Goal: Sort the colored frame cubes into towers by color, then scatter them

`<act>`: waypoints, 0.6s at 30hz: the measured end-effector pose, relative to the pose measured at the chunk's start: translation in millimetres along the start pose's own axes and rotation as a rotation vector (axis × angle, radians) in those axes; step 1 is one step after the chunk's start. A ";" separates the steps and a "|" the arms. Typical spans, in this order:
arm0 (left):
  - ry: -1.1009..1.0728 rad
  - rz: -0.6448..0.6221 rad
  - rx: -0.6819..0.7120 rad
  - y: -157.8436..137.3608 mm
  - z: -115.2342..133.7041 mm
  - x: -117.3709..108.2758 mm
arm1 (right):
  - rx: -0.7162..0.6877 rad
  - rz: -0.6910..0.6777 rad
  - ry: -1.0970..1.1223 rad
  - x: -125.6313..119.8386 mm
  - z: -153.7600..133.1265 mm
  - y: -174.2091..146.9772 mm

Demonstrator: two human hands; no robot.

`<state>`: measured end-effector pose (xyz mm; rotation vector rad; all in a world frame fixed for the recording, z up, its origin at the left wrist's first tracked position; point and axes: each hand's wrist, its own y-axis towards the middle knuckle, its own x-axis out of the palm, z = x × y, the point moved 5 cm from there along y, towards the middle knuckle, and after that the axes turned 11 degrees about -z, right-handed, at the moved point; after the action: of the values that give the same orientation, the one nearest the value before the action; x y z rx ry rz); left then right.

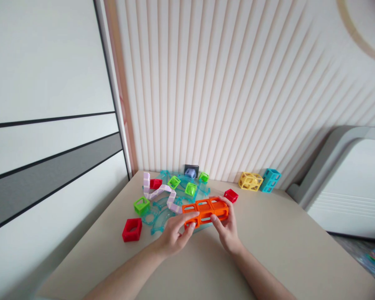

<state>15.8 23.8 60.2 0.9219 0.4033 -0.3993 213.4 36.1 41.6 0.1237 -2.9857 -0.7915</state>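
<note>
The left hand (174, 235) pinched the left end of the orange three-section frame (210, 208) at the table (287, 237) centre; the right hand (228, 227) wrapped the right end, thumb near. Uneven pressure could have parted the sections; lateral contact could have displaced the teal pieces (158, 221). No writing or label was legible.
</note>
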 end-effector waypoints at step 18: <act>0.416 -0.158 0.269 9.3 16.7 6.0 | 0.143 0.175 0.105 4.8 -2.6 7.6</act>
<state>28.2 14.2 72.6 1.2444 0.8208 -0.4120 208.4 41.0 47.8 -0.0874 -2.9011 -0.5359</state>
